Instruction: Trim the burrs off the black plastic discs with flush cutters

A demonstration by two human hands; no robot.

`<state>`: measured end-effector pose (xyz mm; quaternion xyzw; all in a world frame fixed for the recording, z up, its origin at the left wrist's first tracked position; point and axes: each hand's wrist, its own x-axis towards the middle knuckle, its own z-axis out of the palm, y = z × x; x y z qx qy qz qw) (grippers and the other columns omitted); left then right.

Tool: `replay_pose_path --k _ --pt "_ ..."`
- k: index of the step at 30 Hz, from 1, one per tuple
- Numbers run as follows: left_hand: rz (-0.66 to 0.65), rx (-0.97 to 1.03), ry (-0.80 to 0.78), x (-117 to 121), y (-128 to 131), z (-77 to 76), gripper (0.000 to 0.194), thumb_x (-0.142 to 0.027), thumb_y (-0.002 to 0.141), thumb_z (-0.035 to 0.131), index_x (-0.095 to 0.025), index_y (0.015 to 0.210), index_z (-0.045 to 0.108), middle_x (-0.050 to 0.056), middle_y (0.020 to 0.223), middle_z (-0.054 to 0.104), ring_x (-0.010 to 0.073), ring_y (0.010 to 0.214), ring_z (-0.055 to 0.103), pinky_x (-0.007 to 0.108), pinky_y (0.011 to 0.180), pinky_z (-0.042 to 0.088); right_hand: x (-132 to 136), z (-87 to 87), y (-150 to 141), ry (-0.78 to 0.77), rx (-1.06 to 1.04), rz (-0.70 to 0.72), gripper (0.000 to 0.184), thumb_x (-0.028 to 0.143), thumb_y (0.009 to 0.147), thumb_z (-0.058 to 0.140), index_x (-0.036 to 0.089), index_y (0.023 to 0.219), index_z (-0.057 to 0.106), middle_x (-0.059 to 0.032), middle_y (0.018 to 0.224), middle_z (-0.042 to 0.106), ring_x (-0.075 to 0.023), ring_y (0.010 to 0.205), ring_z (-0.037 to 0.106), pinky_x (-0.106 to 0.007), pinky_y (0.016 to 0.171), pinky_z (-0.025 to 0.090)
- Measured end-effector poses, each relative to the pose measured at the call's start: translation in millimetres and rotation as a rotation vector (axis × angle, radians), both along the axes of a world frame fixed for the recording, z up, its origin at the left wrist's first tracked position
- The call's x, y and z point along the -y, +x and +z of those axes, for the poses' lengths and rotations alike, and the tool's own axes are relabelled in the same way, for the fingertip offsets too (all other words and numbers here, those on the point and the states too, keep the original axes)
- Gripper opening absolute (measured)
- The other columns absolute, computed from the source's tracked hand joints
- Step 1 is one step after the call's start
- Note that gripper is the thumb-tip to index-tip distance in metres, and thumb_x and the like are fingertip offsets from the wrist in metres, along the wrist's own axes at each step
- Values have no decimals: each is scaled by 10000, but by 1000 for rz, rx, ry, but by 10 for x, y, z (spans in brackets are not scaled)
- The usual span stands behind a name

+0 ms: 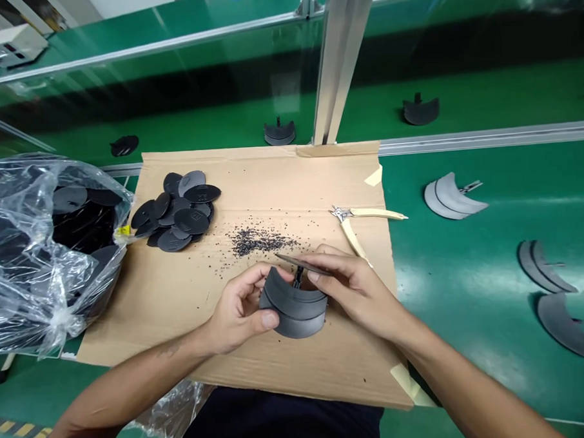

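The left hand (240, 308) pinches the dark curved part (296, 312) by its left end, the thumb on the near face and the fingers curled behind. The right hand (360, 287) pinches a thin dark piece (301, 264) between thumb and fingers, just beyond the part's right end. The part is held up in front of the person, over the near half of the cardboard (180, 327). Its long axis runs roughly left to right, the left tip pointing up and away, the right end lower and nearer; its bulging edge faces the person and its hollow edge faces away, with a short stem (298, 278) standing up on that side. The thin piece shows nearly edge-on, its long axis slanting from a pointed far-left tip to the right fingers; whether it touches the stem I cannot tell. Just beyond the hands lie scattered black bits (257, 241), with a heap of dark discs (191, 222) to their left and cutters (343, 214) to their right, handles spread. At the far left sits a clear bag (28, 269) with discs inside. On the green table (420, 265) at right lie three more curved parts (448, 199); the nearest two are close together. Beyond the cardboard rises a metal post (346, 61).
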<state>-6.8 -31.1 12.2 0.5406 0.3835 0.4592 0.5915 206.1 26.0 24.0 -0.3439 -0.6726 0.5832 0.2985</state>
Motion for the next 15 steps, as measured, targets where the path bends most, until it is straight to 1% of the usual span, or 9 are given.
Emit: replay_pose_path --k 4,8,12,15 --pt "-1 -15 -7 -4 6 -2 461 -481 804 766 -165 1116 643 64 907 677 164 783 637 229 697 530 -2 -7 14 16 18 8 346 159 958 531 291 1226 705 -51 1103 735 -204 1027 668 -393 883 567" --pt "-16 -10 10 -5 6 -23 427 -413 813 774 -185 1143 628 60 947 683 163 828 651 226 736 540 3 8 21 16 4 2 371 136 958 520 304 1239 695 -42 1137 727 -196 1039 670 -381 890 559" --pt "-24 -18 35 8 3 -47 400 -356 827 768 -193 1161 620 60 978 694 158 848 657 227 758 546 5 34 14 29 -32 -12 334 172 975 515 303 1218 703 -36 1143 731 -192 1048 675 -377 910 552" --pt "-9 -33 36 15 9 -47 375 -330 835 762 -186 1150 619 65 978 703 164 846 668 241 761 554 1 36 8 12 -40 -15 301 205 982 517 286 1200 709 -43 1140 734 -196 1052 679 -382 917 558"
